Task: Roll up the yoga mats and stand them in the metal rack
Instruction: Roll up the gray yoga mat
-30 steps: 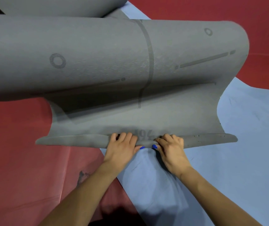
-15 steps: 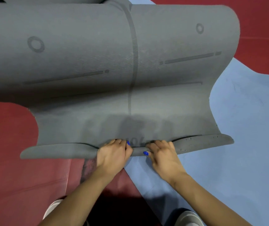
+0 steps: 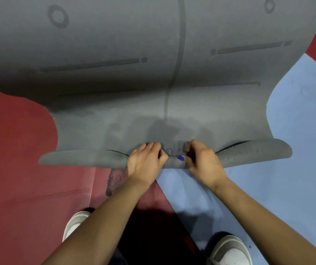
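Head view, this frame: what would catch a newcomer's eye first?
The large grey foam yoga mat fills the upper frame, its near edge curled into a thin first roll. At the middle of that roll the left hand and right hand sit side by side, fingers curled over it, blue nails showing. Beneath lie a red floor mat on the left and a blue floor mat on the right, with two white shoes at the bottom.

Grey mat (image 3: 153, 64) cut off at top and left — printed lettering (image 3: 174, 149) hidden between hands
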